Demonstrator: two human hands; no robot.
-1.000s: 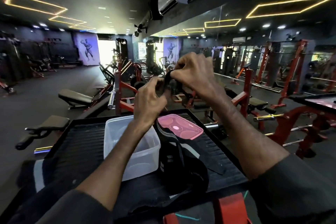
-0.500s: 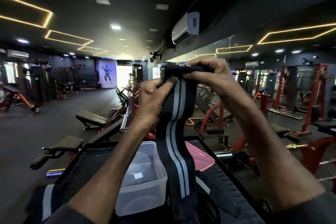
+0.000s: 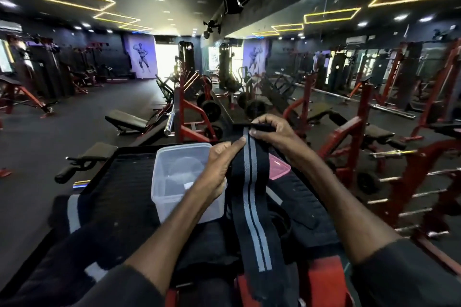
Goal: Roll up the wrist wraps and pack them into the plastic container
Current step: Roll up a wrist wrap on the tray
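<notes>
Both hands are pinching the top end of the black wrist wrap (image 3: 250, 197) at frame centre: left hand (image 3: 220, 166), right hand (image 3: 273, 132). The wrap is hanging beside the clear plastic container (image 3: 169, 182).

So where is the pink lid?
Head view: the pink lid lies on the black mat right of centre, partly hidden behind the striped wrist wrap, which separates it from the plastic container.

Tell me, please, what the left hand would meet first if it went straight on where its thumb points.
Probably the right hand: the left hand, pinching the wrist wrap, points its thumb across the stripes toward it.
</notes>
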